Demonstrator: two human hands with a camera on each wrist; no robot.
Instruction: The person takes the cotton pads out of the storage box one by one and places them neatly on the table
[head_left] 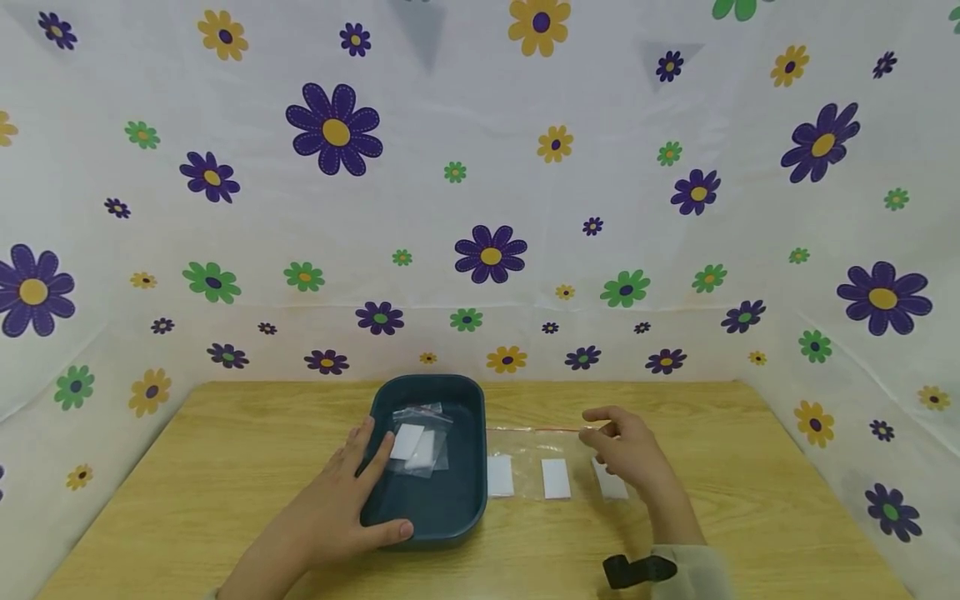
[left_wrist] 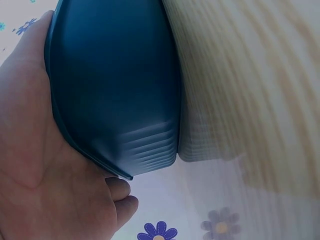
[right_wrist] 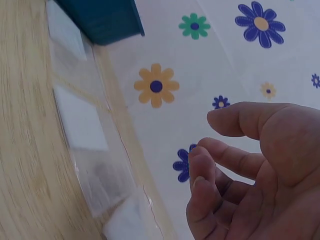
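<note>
A dark blue tray (head_left: 423,517) stands on the table, left of the middle. Clear zip bags with white cards (head_left: 408,442) lie inside, overlapping. My left hand (head_left: 322,500) rests across the tray's left rim, fingers spread and thumb along the front rim; in the left wrist view its palm lies against the rim (left_wrist: 90,159). To the right, clear bags with white cards lie in a row: one beside the tray (head_left: 500,477), a middle one (head_left: 557,479), and one on the right (head_left: 611,486), partly hidden. Above that right bag hovers my right hand (head_left: 628,450), fingers loosely bent and holding nothing.
The wooden table (head_left: 225,467) is enclosed at the back and sides by a white curtain (head_left: 450,108) printed with purple, yellow and green flowers. A black strap (head_left: 639,572) shows at the right wrist.
</note>
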